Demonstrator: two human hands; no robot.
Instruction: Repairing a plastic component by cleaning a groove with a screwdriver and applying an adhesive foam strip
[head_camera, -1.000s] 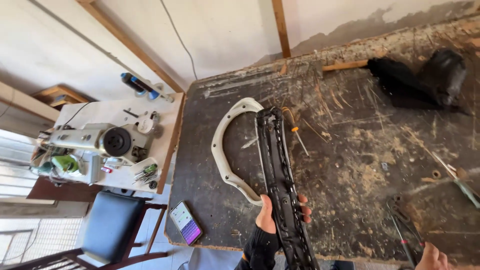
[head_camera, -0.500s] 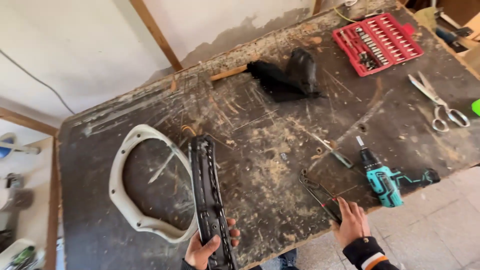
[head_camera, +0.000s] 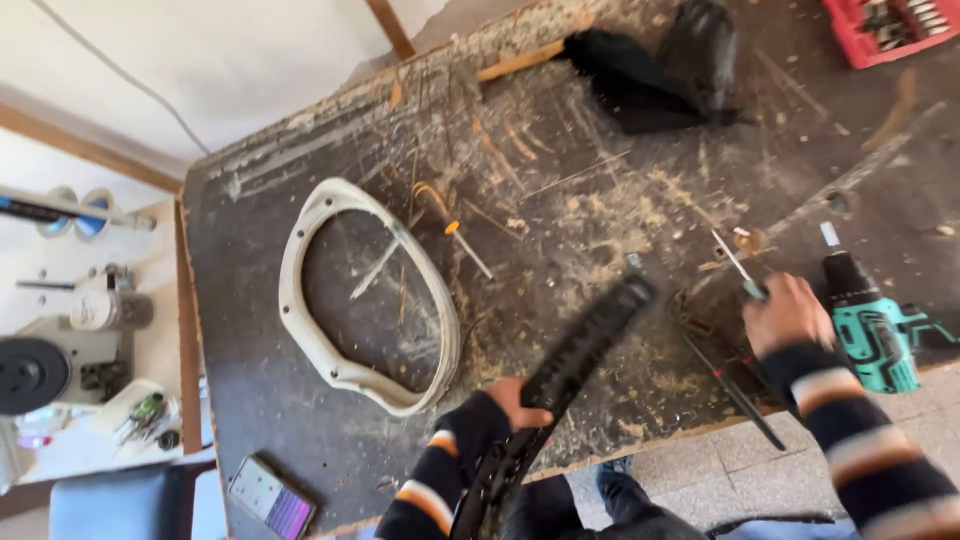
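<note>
A white oval frame (head_camera: 365, 300) lies flat toward the table's (head_camera: 560, 190) left end, a phone (head_camera: 272, 496) near the front left corner. Black cloth (head_camera: 655, 75) sits at the back edge, a red socket case (head_camera: 895, 25) at the back right corner. A teal drill (head_camera: 872, 320) rests by the front edge.

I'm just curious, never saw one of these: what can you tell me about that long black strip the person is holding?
The long black strip is a narrow, ribbed panel that looks like plastic, blurred in the picture. It slants from the near table edge up and rightward over the scratched dark worktable. The left hand grips it around its middle, fingers wrapped on it; its lower end hangs off the table toward the person. Its upper tip lies right of the whitish oval frame, apart from it.
</note>
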